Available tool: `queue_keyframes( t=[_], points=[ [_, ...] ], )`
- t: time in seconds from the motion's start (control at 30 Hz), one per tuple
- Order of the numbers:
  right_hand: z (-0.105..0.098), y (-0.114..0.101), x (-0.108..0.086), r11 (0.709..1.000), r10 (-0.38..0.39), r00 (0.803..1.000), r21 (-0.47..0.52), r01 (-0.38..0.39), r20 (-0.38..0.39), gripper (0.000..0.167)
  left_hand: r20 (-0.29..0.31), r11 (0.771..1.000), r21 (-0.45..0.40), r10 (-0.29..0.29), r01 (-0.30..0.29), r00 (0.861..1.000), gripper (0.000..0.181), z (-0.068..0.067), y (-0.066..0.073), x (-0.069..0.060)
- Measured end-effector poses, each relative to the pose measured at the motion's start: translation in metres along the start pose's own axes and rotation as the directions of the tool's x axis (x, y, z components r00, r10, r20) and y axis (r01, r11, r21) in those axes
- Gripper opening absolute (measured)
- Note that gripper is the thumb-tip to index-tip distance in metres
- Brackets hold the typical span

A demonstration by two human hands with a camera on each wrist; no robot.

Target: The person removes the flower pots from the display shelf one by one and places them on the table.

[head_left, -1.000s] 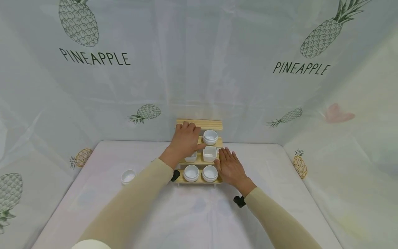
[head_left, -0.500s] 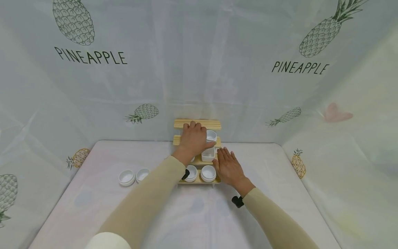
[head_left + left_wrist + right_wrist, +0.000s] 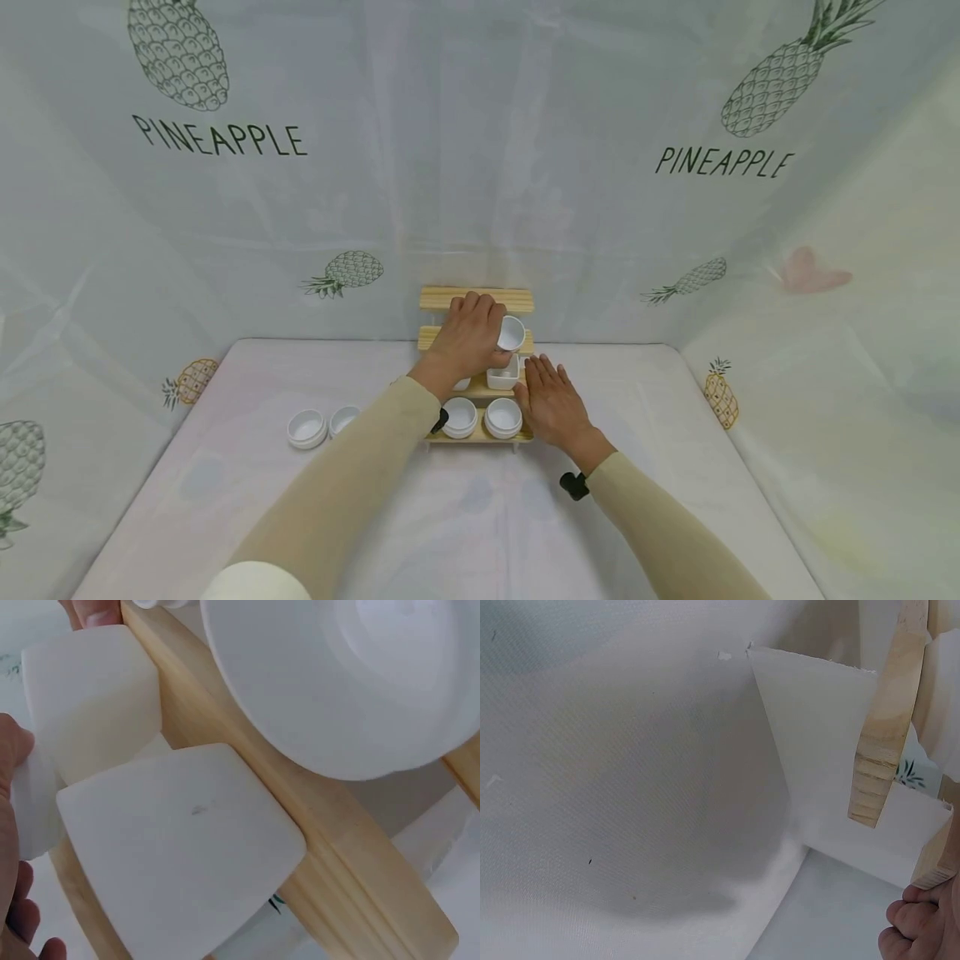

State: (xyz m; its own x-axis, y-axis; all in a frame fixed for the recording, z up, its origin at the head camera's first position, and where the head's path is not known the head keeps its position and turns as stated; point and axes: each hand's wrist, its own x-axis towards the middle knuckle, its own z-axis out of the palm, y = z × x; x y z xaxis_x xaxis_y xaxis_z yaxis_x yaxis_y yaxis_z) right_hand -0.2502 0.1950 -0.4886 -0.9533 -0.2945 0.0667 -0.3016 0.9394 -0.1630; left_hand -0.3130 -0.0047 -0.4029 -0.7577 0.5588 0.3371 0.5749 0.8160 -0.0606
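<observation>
A tiered wooden rack (image 3: 476,299) bears several small white bowls. My left hand (image 3: 465,337) reaches over its upper shelves and grips a round white bowl (image 3: 513,333), tilted with its mouth towards me; the thumb lies at its lower edge. In the left wrist view, part of a white bowl (image 3: 36,806) shows beside my left fingers. Below the held bowl stands a square white bowl (image 3: 503,375); another is mostly covered by my left hand. Flat against the rack's right side, my right hand (image 3: 557,402) rests with straight fingers, holding nothing.
Two round bowls (image 3: 503,417) (image 3: 460,417) stand on the lowest shelf. On the table (image 3: 480,533) at the left are two more round bowls, a near one (image 3: 307,429) and one (image 3: 344,419) partly behind my left sleeve. A pineapple-printed sheet (image 3: 480,167) hangs behind the rack.
My left hand has moved right to the round bowl on the upper shelf and taken hold of it; the bowl has gone from upright to tilted. My right hand has stayed at the rack's side.
</observation>
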Motion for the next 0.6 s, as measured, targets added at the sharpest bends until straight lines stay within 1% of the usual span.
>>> queue_keyframes(
  t=[0.07, 0.13, 0.3, 0.43, 0.6],
  points=[
    [0.000, 0.000, 0.000, 1.000, 0.000, 1.000, -0.003, 0.000, 0.002, 0.069, -0.023, 1.000, 0.006, 0.010, -0.010, 1.000, 0.071, 0.001, -0.001, -0.001],
    [0.000, 0.000, 0.000, 1.000, -0.001, 1.000, -0.005, 0.001, 0.004, 0.069, -0.059, 0.999, 0.023, 0.026, -0.025, 0.998, 0.073, 0.002, -0.002, -0.002],
    [-0.002, -0.002, 0.000, 1.000, -0.002, 1.000, -0.006, 0.002, 0.006, 0.068, -0.134, 0.997, 0.057, 0.056, -0.049, 0.989, 0.075, 0.001, -0.006, -0.008],
    [-0.003, -0.002, -0.001, 1.000, 0.003, 1.000, -0.011, -0.003, 0.006, 0.068, -0.184, 0.997, 0.058, 0.070, -0.060, 0.981, 0.076, -0.003, -0.012, -0.017],
    [-0.003, -0.002, -0.001, 1.000, 0.003, 1.000, -0.008, -0.003, 0.000, 0.067, -0.248, 0.995, 0.054, 0.090, -0.079, 0.965, 0.074, -0.005, -0.026, -0.032]
  ],
)
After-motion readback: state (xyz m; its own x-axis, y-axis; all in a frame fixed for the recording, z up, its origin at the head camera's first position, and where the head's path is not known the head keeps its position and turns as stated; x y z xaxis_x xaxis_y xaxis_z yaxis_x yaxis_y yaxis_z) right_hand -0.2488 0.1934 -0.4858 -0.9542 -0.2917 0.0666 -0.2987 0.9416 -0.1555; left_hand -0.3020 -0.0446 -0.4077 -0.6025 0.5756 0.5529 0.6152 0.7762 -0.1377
